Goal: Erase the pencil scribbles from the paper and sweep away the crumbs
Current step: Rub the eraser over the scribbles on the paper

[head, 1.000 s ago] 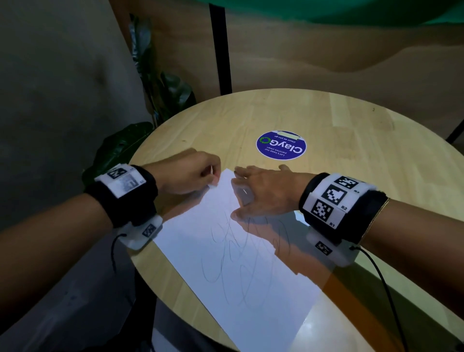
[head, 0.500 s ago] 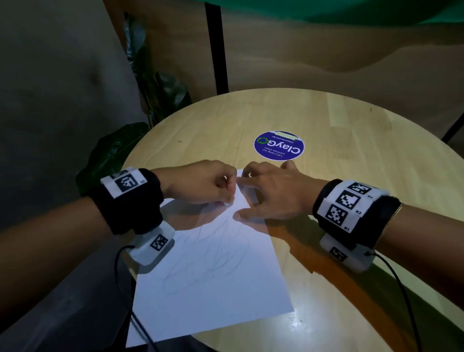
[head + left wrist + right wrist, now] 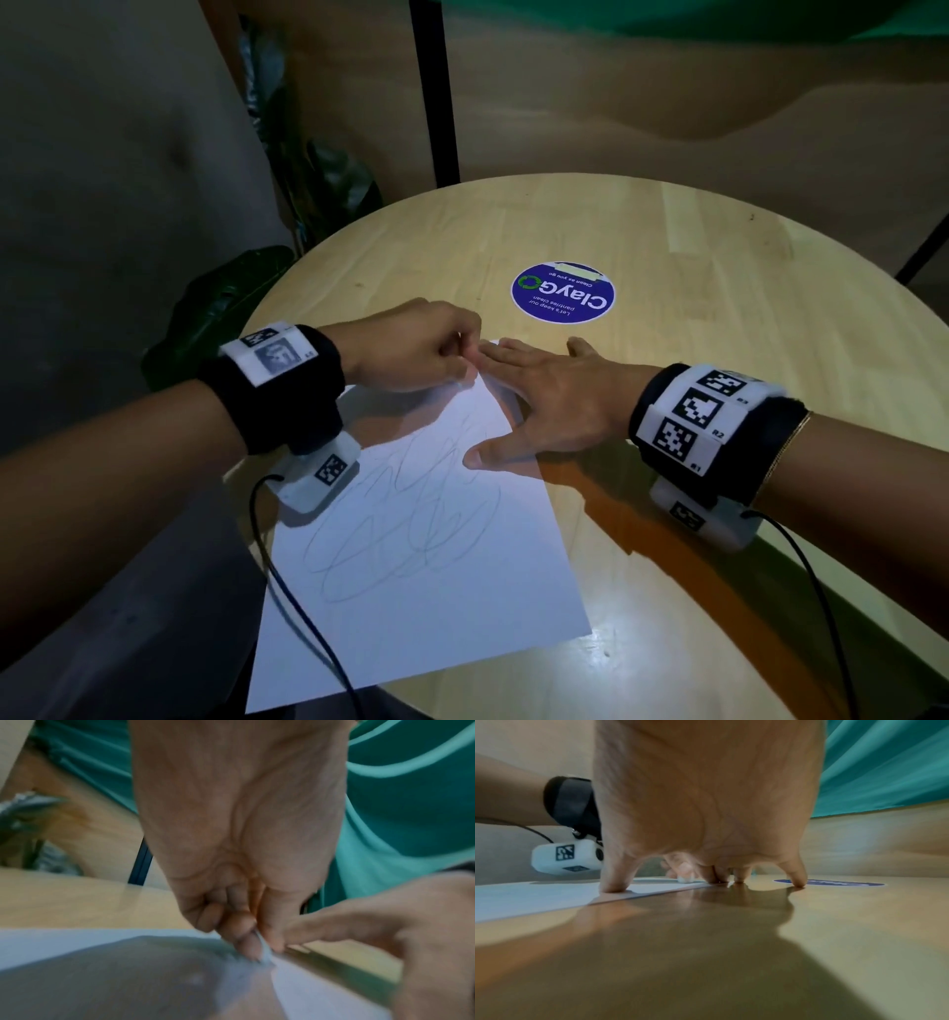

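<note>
A white paper with grey pencil scribbles lies on the round wooden table; its near left corner hangs over the table edge. My left hand is curled at the paper's far corner and pinches a small white eraser against the sheet. My right hand lies flat with fingers spread: the thumb presses the paper's right edge, the other fingers rest at the far corner and on the wood. In the right wrist view the eraser shows just behind my fingers. No crumbs show.
A round blue sticker sits on the table beyond my hands. A dark leafy plant stands off the table's left edge, and a black pole rises behind it. Wrist-camera cables hang below both arms.
The paper has turned and slid left, so its near corner now overhangs the edge. My left hand has moved right to meet my right fingertips, and my right hand has flattened.
</note>
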Tool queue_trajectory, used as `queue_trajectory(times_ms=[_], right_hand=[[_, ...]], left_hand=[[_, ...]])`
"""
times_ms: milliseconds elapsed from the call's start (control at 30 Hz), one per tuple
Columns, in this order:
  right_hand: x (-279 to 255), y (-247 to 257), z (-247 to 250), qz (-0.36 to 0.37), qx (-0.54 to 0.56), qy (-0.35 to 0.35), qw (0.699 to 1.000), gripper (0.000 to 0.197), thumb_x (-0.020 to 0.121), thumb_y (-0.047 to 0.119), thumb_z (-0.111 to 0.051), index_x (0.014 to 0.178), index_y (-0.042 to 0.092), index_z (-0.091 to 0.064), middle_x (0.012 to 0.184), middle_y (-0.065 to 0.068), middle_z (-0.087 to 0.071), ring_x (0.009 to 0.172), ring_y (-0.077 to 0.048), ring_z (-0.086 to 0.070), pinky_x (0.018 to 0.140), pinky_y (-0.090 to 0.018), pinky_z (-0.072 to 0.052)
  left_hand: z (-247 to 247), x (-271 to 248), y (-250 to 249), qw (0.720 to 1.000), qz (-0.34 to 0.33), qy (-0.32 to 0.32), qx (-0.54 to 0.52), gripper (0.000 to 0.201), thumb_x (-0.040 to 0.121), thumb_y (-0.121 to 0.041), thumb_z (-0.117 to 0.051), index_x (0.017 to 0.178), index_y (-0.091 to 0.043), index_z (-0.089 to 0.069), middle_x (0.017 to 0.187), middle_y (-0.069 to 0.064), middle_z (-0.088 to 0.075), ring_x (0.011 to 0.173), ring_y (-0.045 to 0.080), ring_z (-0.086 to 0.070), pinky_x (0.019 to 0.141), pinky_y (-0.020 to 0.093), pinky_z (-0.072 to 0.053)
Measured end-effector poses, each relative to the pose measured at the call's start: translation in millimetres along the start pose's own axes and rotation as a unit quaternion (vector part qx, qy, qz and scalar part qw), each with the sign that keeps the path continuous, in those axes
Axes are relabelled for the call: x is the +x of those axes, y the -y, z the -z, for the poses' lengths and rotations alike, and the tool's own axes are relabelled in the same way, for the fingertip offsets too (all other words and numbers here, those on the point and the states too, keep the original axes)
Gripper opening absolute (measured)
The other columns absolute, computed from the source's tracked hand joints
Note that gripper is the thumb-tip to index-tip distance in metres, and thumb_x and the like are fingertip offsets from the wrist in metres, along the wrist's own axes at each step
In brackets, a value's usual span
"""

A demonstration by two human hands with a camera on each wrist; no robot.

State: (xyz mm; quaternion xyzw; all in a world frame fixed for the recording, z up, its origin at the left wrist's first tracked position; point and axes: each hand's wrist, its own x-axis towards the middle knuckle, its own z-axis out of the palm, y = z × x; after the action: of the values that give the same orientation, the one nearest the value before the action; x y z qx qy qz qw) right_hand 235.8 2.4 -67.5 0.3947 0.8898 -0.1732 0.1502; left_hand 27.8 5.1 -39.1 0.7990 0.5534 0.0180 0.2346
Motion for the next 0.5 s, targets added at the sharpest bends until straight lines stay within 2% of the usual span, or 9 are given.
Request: queue_trajectory(times_ms=[67, 100, 167, 233, 300, 367, 433, 500], right_hand=[[-0.9, 0.5, 0.1, 0.014, 0.010, -0.009, 1.000, 0.112, 0.084, 0.093, -0.048, 0.169, 0.041, 0.003, 0.178, 0.019, 0.009, 0.164, -0.012, 0.010, 0.123, -0.075, -0.002], [-0.7, 0.4, 0.3, 0.016, 0.009, -0.011, 1.000, 0.112, 0.084, 0.093, -0.048, 0.169, 0.042, 0.003, 0.178, 0.019, 0.008, 0.165, -0.012, 0.009, 0.123, -0.075, -0.002], [0.5, -0.1, 0.1, 0.005, 0.002, -0.005, 1.000, 0.116, 0.083, 0.094, -0.047, 0.170, 0.039, 0.008, 0.178, 0.018, 0.012, 0.164, -0.011, 0.011, 0.123, -0.074, 0.000], [0.0, 0.2, 0.1, -0.004, -0.003, 0.000, 1.000, 0.119, 0.084, 0.095, -0.046, 0.170, 0.036, 0.012, 0.178, 0.016, 0.014, 0.164, -0.009, 0.013, 0.124, -0.073, 0.001], [-2.6, 0.6, 1.2, 0.004, 0.001, -0.003, 1.000, 0.115, 0.085, 0.093, -0.047, 0.170, 0.038, 0.008, 0.178, 0.018, 0.011, 0.164, -0.010, 0.011, 0.124, -0.073, -0.001], [-4.1, 1.0, 2.2, 0.014, 0.007, -0.008, 1.000, 0.110, 0.086, 0.091, -0.050, 0.169, 0.042, 0.003, 0.177, 0.020, 0.007, 0.164, -0.011, 0.008, 0.123, -0.074, -0.004], [-2.2, 0.3, 2.0, 0.009, 0.006, -0.006, 1.000, 0.113, 0.085, 0.093, -0.049, 0.169, 0.042, 0.006, 0.177, 0.020, 0.009, 0.164, -0.010, 0.009, 0.124, -0.074, -0.003], [0.7, -0.7, 0.5, 0.004, 0.003, -0.006, 1.000, 0.116, 0.083, 0.095, -0.047, 0.169, 0.042, 0.011, 0.178, 0.018, 0.012, 0.164, -0.010, 0.010, 0.124, -0.074, -0.001]], left_hand=[[-1.7, -3.3, -6.9, 0.995, -0.003, 0.078, -0.054, 0.007, 0.099, -0.018, -0.076, 0.097, -0.014, -0.072, 0.086, 0.000, -0.079, 0.078, 0.013, -0.071, 0.075, 0.024, -0.056], [0.0, -3.1, -7.4, 0.995, -0.004, 0.090, -0.052, 0.007, 0.099, -0.018, -0.076, 0.097, -0.013, -0.072, 0.085, 0.001, -0.079, 0.077, 0.011, -0.070, 0.075, 0.023, -0.055], [3.1, 1.5, -2.6, 0.999, 0.002, 0.040, 0.004, 0.006, 0.099, -0.024, -0.074, 0.097, -0.020, -0.072, 0.091, -0.001, -0.080, 0.088, 0.014, -0.072, 0.081, 0.030, -0.057], [2.4, 3.3, -1.6, 0.999, 0.013, -0.019, 0.035, 0.006, 0.099, -0.028, -0.073, 0.098, -0.023, -0.071, 0.093, -0.003, -0.078, 0.093, 0.017, -0.071, 0.079, 0.033, -0.056], [-1.3, 3.1, -4.6, 1.000, 0.007, 0.006, -0.002, 0.007, 0.098, -0.024, -0.074, 0.095, -0.019, -0.070, 0.089, -0.001, -0.079, 0.084, 0.014, -0.070, 0.073, 0.028, -0.054], [-2.5, 0.4, -9.5, 0.997, 0.004, 0.060, -0.038, 0.008, 0.098, -0.020, -0.076, 0.092, -0.016, -0.072, 0.086, 0.002, -0.081, 0.079, 0.011, -0.072, 0.075, 0.025, -0.055], [0.1, 2.2, -5.3, 0.999, 0.008, 0.040, -0.016, 0.006, 0.098, -0.023, -0.075, 0.095, -0.018, -0.073, 0.090, 0.001, -0.081, 0.087, 0.014, -0.074, 0.081, 0.030, -0.056], [-1.2, 3.0, -1.9, 1.000, 0.015, -0.019, 0.017, 0.005, 0.098, -0.027, -0.075, 0.098, -0.022, -0.073, 0.093, -0.003, -0.079, 0.092, 0.017, -0.071, 0.079, 0.032, -0.055]])
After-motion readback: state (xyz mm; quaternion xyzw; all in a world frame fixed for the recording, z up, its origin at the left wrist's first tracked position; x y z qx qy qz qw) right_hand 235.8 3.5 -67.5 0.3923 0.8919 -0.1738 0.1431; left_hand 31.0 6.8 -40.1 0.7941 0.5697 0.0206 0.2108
